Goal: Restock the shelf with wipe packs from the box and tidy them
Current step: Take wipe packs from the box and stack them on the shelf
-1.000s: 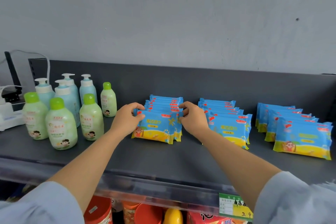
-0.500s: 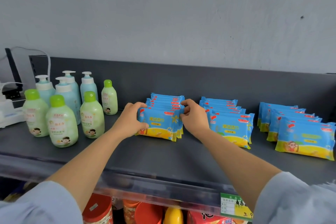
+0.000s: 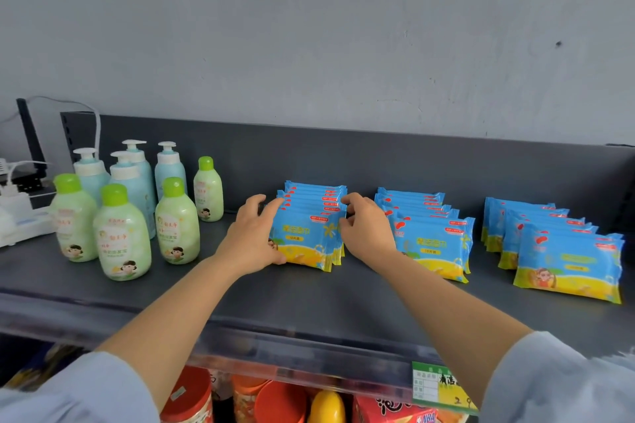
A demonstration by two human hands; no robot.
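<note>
Three rows of blue-and-yellow wipe packs stand on the dark grey shelf [image 3: 309, 306]. My hands flank the left row [image 3: 305, 240]. My left hand [image 3: 252, 237] presses its left side, fingers stretched along the packs' tops and thumb low at the front pack. My right hand [image 3: 367, 230] has curled fingers pinching the right edges of the same packs. The middle row [image 3: 433, 244] sits just right of my right hand. The right row [image 3: 567, 261] is untouched. No box is in view.
Green and blue lotion bottles [image 3: 122, 233] crowd the shelf's left part, with a white power strip [image 3: 17, 216] beyond them. A back panel closes the shelf behind. A price tag [image 3: 439, 388] hangs on the front edge, above red tubs [image 3: 281, 402] on the lower shelf.
The front pack of the left row has been tipped up against the packs behind it. My left fingers have spread along the row's left side. My right hand stays at the right edge.
</note>
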